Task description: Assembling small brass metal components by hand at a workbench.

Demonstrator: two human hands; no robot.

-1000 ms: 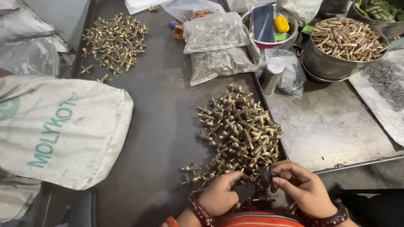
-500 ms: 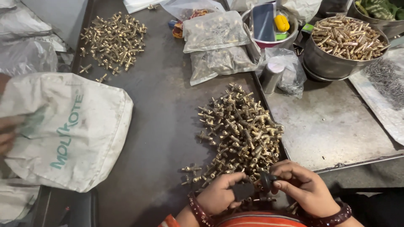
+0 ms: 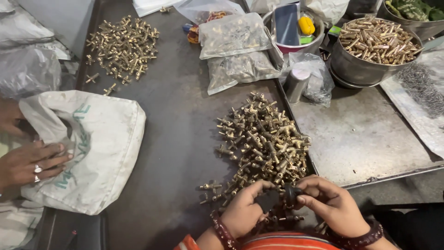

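- A small dark part is held between both hands at the near edge of the table, just in front of the body, apparently so that it can be worked on close up.
- Its long axis appears to run left to right between the hands; which end leads cannot be told.
- The left hand is closed on the part's left end, fingers curled around it.
- The right hand grips the right end, thumb and fingertips pinched.
- A pile of brass fittings lies just beyond the hands, within easy reach.
- A white sack on the left is pressed by another person's hand.
- A steel bowl of brass pins stands far right.
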